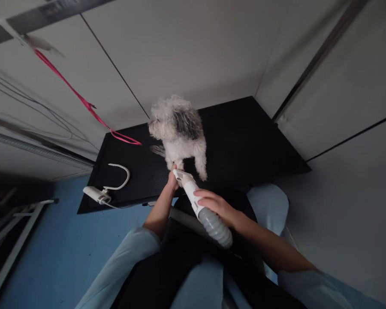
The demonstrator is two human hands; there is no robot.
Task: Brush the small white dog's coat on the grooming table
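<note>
A curly white dog (185, 128) with a dark patch on its head sits on the black table (244, 137), its head turned to the left. My right hand (214, 204) is wrapped round a white nozzle (191, 193) with a grey ribbed hose (217, 229) behind it. The nozzle's flat tip points at the dog's front leg. My left hand (173, 178) is closed at the dog's front paw, partly hidden by the nozzle tip.
A pink leash (80, 96) hangs from a bar to the table's left part. Near the left edge lies a white device with a curved arm (98, 194) and a cable. A metal frame (19, 240) stands at the lower left; pale walls enclose the table's back and right.
</note>
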